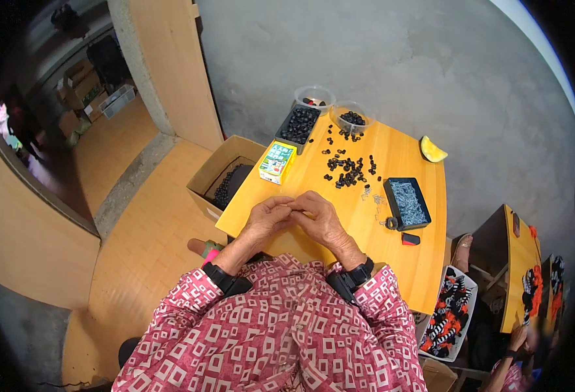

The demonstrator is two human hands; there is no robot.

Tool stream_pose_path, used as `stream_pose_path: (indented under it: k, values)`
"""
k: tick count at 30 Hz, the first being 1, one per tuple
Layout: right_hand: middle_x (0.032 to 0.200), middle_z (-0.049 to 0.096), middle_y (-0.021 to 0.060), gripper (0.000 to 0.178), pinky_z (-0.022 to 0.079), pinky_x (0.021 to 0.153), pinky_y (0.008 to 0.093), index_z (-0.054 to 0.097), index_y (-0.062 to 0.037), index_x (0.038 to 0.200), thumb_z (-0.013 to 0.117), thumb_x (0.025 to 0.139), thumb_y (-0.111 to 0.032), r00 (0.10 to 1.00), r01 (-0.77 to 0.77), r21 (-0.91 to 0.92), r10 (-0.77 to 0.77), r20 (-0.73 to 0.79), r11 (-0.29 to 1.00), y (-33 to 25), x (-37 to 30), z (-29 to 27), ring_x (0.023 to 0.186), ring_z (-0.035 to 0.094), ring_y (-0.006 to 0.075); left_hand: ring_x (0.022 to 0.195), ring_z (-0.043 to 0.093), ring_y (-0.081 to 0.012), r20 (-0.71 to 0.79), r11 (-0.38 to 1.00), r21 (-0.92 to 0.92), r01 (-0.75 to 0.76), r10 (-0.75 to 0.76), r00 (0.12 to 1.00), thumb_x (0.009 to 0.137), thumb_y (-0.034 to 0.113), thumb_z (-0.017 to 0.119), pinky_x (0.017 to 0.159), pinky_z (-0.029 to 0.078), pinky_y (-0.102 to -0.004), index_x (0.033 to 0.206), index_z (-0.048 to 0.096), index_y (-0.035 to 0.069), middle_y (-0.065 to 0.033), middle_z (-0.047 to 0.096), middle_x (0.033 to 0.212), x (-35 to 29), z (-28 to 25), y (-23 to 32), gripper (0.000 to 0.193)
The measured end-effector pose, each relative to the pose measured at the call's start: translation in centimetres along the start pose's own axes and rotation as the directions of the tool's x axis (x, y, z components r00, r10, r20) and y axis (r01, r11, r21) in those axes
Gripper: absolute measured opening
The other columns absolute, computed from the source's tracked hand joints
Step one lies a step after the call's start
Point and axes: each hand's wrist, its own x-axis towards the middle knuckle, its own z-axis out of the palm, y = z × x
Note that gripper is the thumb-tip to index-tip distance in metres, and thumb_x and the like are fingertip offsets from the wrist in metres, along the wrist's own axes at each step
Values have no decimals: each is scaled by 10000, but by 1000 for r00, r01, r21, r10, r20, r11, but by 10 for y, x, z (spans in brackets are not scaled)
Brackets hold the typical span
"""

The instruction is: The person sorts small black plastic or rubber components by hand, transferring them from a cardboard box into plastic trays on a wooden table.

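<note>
My left hand and my right hand meet above the near edge of the wooden table. Their fingers are pinched together, and whatever lies between the fingertips is too small or hidden to make out. Beyond them a loose pile of small black parts is scattered over the tabletop. To the right stands a black tray filled with small silvery metal pieces. A few thin metal bits lie beside it, near a black ring and a red-and-black piece.
At the back are a dark bin of black parts, two clear bowls, and a yellow-green box. A cut yellow fruit wedge sits at right. Cardboard box stands left; a white crate sits right, near another person's hand.
</note>
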Motion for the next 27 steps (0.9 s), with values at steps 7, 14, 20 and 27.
stream_pose_path:
  k: [7, 14, 20, 27]
  values:
    - [851, 586, 103, 202, 512, 761, 367, 695, -87, 1031, 697, 833, -127, 1000, 4, 23, -4, -4, 1000, 7, -4, 7, 846, 598, 281, 991, 635, -163, 9, 999, 9, -44, 44, 999, 970, 95, 595, 866, 545, -293, 1229, 588, 13, -84, 634, 1100, 3, -7, -6, 272]
    - [819, 570, 78, 207, 478, 720, 284, 714, -15, 1051, 688, 862, -93, 963, -263, 187, 268, -5, 947, -3, -22, 2, 759, 580, 174, 1000, 644, -165, 71, 976, 217, -28, 13, 997, 967, 109, 614, 896, 551, -279, 1226, 579, -8, -92, 636, 1137, 9, -12, -10, 286]
    - [906, 648, 72, 180, 481, 747, 263, 703, 12, 1034, 670, 881, -78, 949, -315, 184, 315, 32, 931, 8, -34, -7, 799, 595, 136, 995, 658, -147, 184, 955, 290, -62, 8, 983, 961, 114, 624, 891, 548, -253, 1220, 584, -12, -86, 642, 1139, 15, -9, -11, 292]
    - [788, 584, 66, 169, 457, 628, 259, 711, -2, 1007, 651, 875, -87, 953, -299, 164, 302, 8, 940, 10, -33, -6, 644, 519, 120, 1005, 651, -141, 184, 950, 303, -73, 17, 983, 963, 117, 624, 899, 541, -246, 1219, 591, -18, -85, 645, 1140, 16, -10, -16, 291]
